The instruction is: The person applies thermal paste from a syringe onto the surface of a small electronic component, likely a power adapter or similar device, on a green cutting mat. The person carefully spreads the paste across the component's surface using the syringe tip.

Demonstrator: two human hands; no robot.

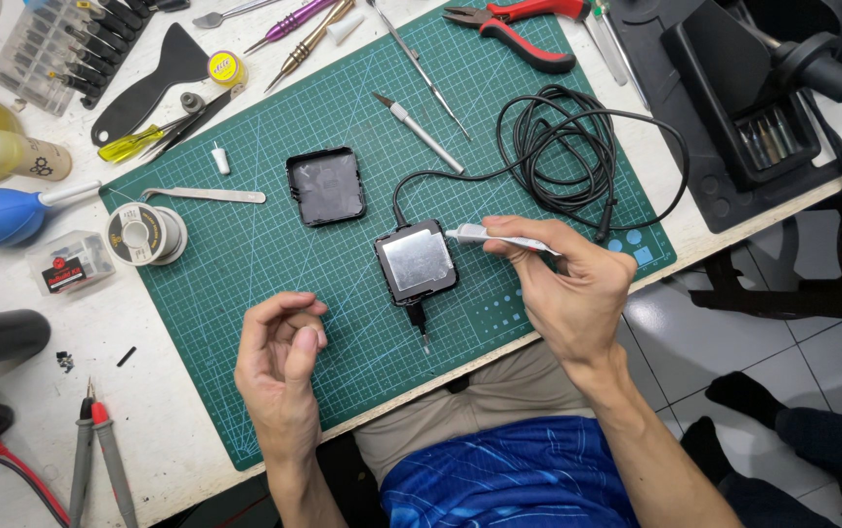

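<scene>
Square black opened adapter (417, 262) on green cutting mat (245, 254); right hand (562, 284) pinches a small white tube (499, 238) beside it, left hand (279, 367) loosely curled, empty, black lid (325, 186) above.

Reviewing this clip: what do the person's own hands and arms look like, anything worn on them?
Both the left hand and the right hand are bare: no gloves, and no rings, watch or wrist strap that I can see. The forearms are uncovered as far as the frame shows, with no sleeves reaching them. Fingernails look short and unpainted.
</scene>
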